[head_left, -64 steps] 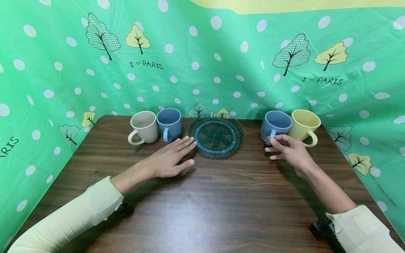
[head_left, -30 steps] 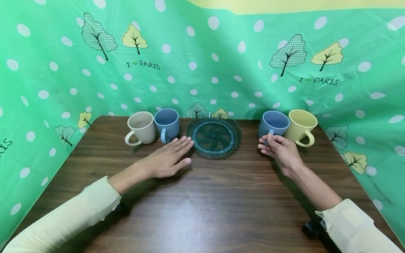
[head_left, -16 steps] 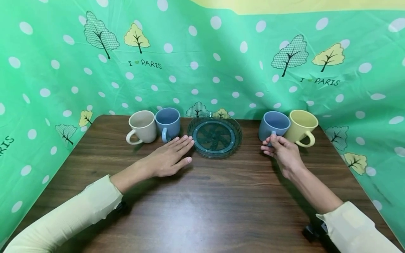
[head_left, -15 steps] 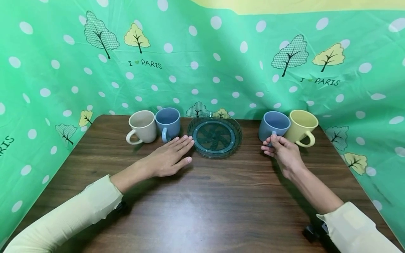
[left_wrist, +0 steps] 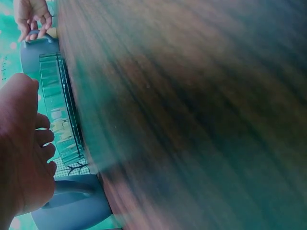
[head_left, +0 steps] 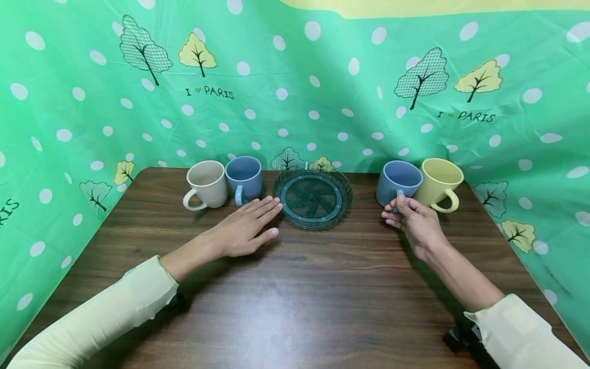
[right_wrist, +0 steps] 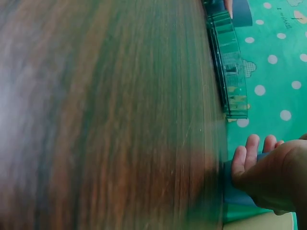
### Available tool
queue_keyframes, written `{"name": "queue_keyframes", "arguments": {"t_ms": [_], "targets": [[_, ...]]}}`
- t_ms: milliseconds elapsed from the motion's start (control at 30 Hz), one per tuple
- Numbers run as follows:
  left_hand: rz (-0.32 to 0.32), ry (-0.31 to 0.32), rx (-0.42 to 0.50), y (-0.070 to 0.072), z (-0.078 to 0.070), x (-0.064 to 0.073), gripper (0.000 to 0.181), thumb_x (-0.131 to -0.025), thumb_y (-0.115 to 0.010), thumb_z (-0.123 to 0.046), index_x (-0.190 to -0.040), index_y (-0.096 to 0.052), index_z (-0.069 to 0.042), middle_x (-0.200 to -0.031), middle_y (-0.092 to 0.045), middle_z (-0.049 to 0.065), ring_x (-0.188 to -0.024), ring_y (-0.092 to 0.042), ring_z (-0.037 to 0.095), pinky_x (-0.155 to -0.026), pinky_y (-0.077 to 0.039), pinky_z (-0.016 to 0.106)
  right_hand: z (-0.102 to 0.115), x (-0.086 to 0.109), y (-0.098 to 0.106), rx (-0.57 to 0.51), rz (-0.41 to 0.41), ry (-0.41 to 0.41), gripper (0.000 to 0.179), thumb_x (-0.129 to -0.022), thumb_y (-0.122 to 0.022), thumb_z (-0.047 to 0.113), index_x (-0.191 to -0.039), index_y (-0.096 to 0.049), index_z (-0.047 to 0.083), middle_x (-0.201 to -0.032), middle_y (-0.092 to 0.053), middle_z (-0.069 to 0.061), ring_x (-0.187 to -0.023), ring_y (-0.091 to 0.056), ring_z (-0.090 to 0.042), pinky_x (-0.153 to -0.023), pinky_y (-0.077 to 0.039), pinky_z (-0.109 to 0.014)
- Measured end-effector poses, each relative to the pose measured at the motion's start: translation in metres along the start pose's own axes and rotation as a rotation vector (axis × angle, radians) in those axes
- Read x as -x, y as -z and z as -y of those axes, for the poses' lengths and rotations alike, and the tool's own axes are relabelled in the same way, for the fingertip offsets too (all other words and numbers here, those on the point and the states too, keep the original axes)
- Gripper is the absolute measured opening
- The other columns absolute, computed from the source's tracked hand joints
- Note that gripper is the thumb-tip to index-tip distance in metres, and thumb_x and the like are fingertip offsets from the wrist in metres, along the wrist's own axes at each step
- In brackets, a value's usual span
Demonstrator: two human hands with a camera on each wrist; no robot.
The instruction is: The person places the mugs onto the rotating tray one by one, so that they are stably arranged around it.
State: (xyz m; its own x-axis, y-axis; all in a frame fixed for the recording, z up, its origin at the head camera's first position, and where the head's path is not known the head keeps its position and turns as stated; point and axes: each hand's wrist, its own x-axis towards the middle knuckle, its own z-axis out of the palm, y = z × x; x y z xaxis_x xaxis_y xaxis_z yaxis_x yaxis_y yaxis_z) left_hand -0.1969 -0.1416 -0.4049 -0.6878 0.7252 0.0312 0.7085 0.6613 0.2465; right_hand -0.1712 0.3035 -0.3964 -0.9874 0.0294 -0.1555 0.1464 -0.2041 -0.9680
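My right hand (head_left: 418, 225) pinches the handle of the right-hand blue mug (head_left: 397, 180), which stands upright on the table. Against that mug's right side is a yellow mug (head_left: 440, 179), handle toward the front right. With fingers stretched out, my left hand (head_left: 241, 230) lies in front of the other blue mug (head_left: 243, 177), its fingertips at the left rim of a clear teal glass dish (head_left: 313, 220). Whether they touch the dish I cannot tell. To the far left stands a cream mug (head_left: 207, 184), close beside the left blue mug.
The dark wood table (head_left: 295, 307) reaches back to a green dotted cloth (head_left: 286, 72) printed with trees, hanging behind and at both sides. A small black device (head_left: 456, 338) sits under the right wrist.
My right hand has shifted slightly left and closed its grip on the blue mug's handle since the oldest frame. The left hand, the mugs and the dish stay put.
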Motion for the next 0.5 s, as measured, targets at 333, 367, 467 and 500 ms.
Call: {"name": "queue_keyframes", "arguments": {"t_ms": [333,367,467,500], "targets": [[0.019,-0.003,0.007,-0.0029,0.0021,0.0012,0.072,-0.122,-0.042,-0.048,-0.179,-0.027,-0.007,-0.189,-0.022,0.016,-0.178,-0.017,0.033,-0.147,-0.016,0.054,0.0025,0.0018,0.0101,-0.039,0.068,0.038,0.026,-0.115,-0.063,0.028,-0.100,-0.076,0.011,-0.096,-0.081,0.001,-0.088,-0.083,-0.013,-0.088,-0.070,-0.027],[0.017,-0.003,0.008,-0.0035,0.0022,0.0016,0.072,-0.122,-0.042,-0.048,-0.179,-0.026,-0.007,-0.189,-0.022,0.016,-0.178,-0.017,0.033,-0.147,-0.017,0.054,0.0022,0.0018,0.0104,-0.035,0.076,0.041,0.026,-0.115,-0.063,0.028,-0.101,-0.076,0.010,-0.096,-0.081,0.001,-0.088,-0.083,-0.013,-0.088,-0.070,-0.027],[0.008,-0.011,0.008,-0.0038,0.0016,0.0026,0.072,-0.122,-0.043,-0.047,-0.179,-0.027,-0.005,-0.189,-0.023,0.017,-0.178,-0.018,0.035,-0.147,-0.018,0.055,0.0011,0.0018,0.0104,-0.011,0.092,0.052,0.025,-0.115,-0.064,0.027,-0.103,-0.077,0.010,-0.095,-0.080,0.001,-0.088,-0.083,-0.013,-0.088,-0.069,-0.027],[0.006,-0.014,0.010,-0.0034,0.0012,0.0028,0.072,-0.122,-0.043,-0.047,-0.179,-0.027,-0.005,-0.189,-0.023,0.018,-0.178,-0.018,0.035,-0.147,-0.018,0.055,0.0008,0.0018,0.0102,0.000,0.098,0.058,0.025,-0.115,-0.064,0.027,-0.103,-0.076,0.009,-0.095,-0.080,0.001,-0.088,-0.082,-0.013,-0.088,-0.069,-0.027]]}}
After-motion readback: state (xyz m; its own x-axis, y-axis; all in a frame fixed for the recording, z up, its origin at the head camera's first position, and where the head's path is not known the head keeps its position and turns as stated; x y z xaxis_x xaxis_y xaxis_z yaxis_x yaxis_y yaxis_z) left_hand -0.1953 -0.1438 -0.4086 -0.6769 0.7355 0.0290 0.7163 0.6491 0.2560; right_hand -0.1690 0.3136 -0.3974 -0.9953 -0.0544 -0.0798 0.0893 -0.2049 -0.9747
